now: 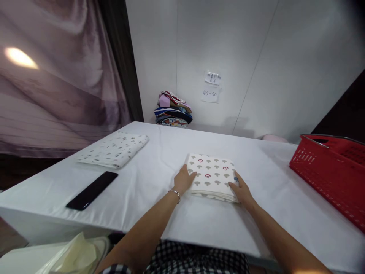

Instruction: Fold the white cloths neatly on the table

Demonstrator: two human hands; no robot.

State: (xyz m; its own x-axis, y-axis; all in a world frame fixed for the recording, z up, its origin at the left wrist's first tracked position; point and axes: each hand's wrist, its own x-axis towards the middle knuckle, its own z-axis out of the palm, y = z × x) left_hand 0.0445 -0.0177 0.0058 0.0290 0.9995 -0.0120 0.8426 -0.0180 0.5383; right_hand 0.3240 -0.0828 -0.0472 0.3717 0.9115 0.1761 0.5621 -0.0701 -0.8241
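Observation:
A folded white cloth with a mushroom print (212, 175) lies on the white table (159, 213) in front of me. My left hand (184, 180) rests at its left edge with the thumb on top, fingers mostly flat. My right hand (241, 189) lies on its right near corner, fingers stretched along the edge. Neither hand lifts the cloth. A bracelet sits on my left wrist.
A second folded patterned cloth (114, 150) lies at the table's left. A black phone (92, 190) lies nearer the left front edge. A red plastic basket (332, 171) stands at the right. A stack of folded fabrics (172, 110) sits against the back wall.

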